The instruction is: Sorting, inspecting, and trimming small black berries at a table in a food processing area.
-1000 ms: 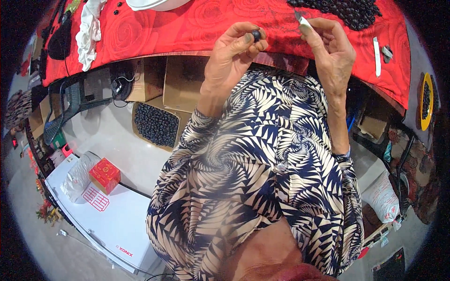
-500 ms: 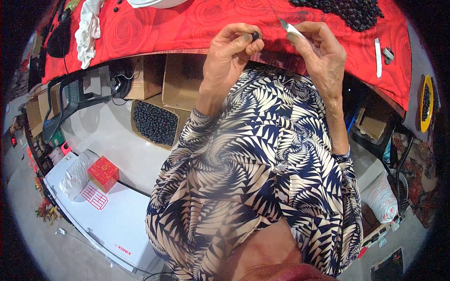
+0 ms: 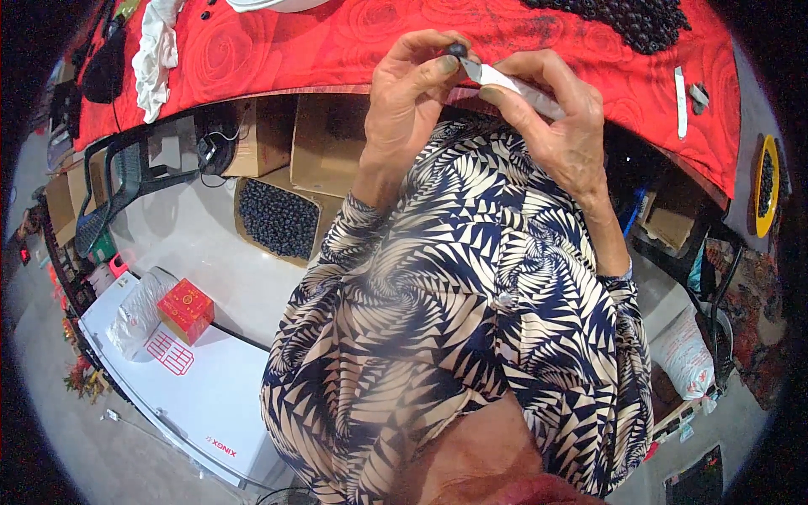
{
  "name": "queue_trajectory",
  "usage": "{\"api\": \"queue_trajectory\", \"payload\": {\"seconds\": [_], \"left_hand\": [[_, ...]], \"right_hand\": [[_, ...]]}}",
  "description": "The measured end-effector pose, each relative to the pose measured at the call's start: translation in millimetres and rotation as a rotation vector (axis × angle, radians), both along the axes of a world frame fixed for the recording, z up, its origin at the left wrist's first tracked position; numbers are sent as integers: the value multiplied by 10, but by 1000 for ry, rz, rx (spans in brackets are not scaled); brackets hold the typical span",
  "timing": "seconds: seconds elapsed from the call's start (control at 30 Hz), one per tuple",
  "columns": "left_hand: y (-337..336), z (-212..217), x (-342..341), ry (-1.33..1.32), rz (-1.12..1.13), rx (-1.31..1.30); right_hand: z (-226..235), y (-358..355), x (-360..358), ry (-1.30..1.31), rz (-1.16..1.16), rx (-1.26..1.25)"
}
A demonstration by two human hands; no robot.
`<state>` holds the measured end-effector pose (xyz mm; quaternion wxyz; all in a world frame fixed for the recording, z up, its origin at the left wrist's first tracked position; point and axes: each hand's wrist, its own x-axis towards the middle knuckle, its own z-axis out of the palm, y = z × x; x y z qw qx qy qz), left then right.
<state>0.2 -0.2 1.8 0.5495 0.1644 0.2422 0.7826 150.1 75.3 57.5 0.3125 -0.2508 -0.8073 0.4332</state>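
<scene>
My left hand (image 3: 410, 93) pinches a small round black bead-like piece (image 3: 456, 50) between thumb and fingertips, above the near edge of the red cloth. My right hand (image 3: 560, 109) is closed around a small knife (image 3: 498, 77) with a white-wrapped handle. Its short blade points left, and the tip meets the black piece or comes very close to it. Beyond my right hand, a pile of similar black pieces (image 3: 648, 25) lies on the red rose-patterned cloth (image 3: 227, 59). Exactly what kind of pieces they are, I cannot tell.
A white strip (image 3: 680, 101) lies at the cloth's right, a crumpled white cloth (image 3: 156, 59) at its left. A white basin (image 3: 278, 4) stands at the far edge. Below are a carton of black pieces (image 3: 278, 219), a red box (image 3: 186, 311) and a yellow dish (image 3: 766, 185).
My right hand has moved left and turned, bringing the knife blade to the black piece. My left hand keeps its pinch, slightly higher than before.
</scene>
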Motion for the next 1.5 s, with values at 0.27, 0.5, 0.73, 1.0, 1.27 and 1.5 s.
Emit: {"api": "queue_trajectory", "payload": {"seconds": [0.27,0.5,0.73,1.0,1.27,1.5], "left_hand": [[-9,-40,-39,-41,-10,-37],[-2,-6,-61,-76,-48,-47],[-11,-102,-80,-189,-51,-69],[-16,33,-67,-186,-137,-50],[-24,-12,-37,-145,-98,-76],[-37,-27,-33,-150,-115,-54]], "right_hand": [[-16,-17,-27,29,2,-6],[3,-22,-35,10,-4,11],[-11,-19,-34,-6,-7,-12],[-26,-50,-42,3,-7,41],[-40,-45,-47,17,-14,78],[-57,-42,-41,6,-16,98]]}}
